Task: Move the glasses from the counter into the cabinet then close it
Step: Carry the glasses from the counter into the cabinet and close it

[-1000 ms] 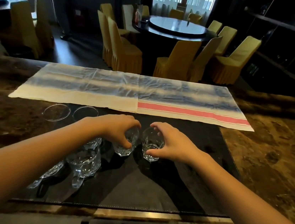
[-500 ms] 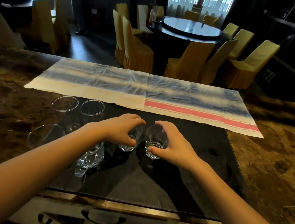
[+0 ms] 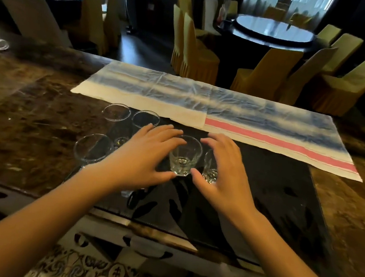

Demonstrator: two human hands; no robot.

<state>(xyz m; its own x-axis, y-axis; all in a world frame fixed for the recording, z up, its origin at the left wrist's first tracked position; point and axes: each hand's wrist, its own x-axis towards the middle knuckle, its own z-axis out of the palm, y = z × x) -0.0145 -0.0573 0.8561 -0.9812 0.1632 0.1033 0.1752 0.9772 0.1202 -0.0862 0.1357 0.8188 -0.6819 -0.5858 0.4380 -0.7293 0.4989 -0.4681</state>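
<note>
**A:** From the head camera, what sat between our hands?

**B:** A small faceted tumbler (image 3: 185, 156), upright on the dark mat (image 3: 273, 195). Our left hand (image 3: 149, 157) flanked it on one side and our right hand (image 3: 225, 175) on the other. Both hands had their fingers spread and fairly straight, so neither was closed around anything.

**A:** And the second tumbler (image 3: 209, 168)?

**B:** It stood in the crook between the right thumb and forefinger, just beside the first. We couldn't tell whether skin touched glass.

**A:** What about the rest?

**B:** Three stemmed glasses stood on the left hand's outer side. One (image 3: 93, 148) was near the wrist. Two more (image 3: 116, 112) (image 3: 146, 119) stood beyond the knuckles, toward the striped cloth (image 3: 248, 121).

**A:** So which step were we in?

**B:** We judged it the very start of a pick-up. Every glass was on the marble counter (image 3: 29, 119), and none had gone into the cabinet.

**A:** What did the next move call for?

**B:** Each hand needed to curl around its own tumbler, low on the body, and lift it straight up. The two stood close enough to clink. After that we'd carry them down past the counter's near edge.
</note>
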